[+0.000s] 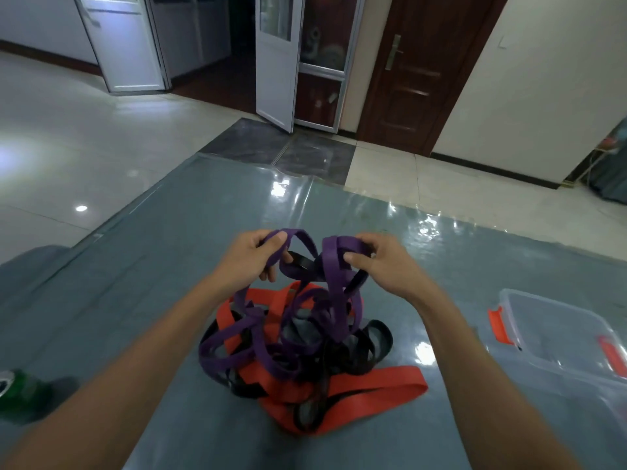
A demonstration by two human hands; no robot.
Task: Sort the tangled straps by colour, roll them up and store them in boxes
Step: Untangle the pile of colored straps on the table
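Box: clear plastic tub (556, 337) by the right edge of the table (169, 249), rectangular with rounded corners. It has orange-red clip latches (498, 325) on its sides, and you can see the tabletop straight through its walls and floor.
Other container: something green (20, 395) at the left edge, could be a can or a bottle, too blurry to call.
Straps: one big knotted heap (305, 344) around the middle of the table, a bit toward the near edge and well apart from the tub. None of it is sorted or rolled yet.
Colours: the purple strap (330, 266) loops over the top and left of the heap. The red strap (383, 385) is underneath, with a long flat tail lying out toward the right. The black strap (373, 344) is threaded through the right side and the bottom.
Material: flat woven-looking webbing with a matte finish, floppy, curling into loose loops.
Left hand: the left hand (254, 259) is up above the heap, thumb and fingers pinching a purple loop.
Right hand: the right hand (383, 262) is at the same height, just across from the left, pinching a folded bit of the purple strap. The strands hang from both hands down into the tangle.
Table: grey-blue top under a shiny, wrinkly clear film that catches the light.
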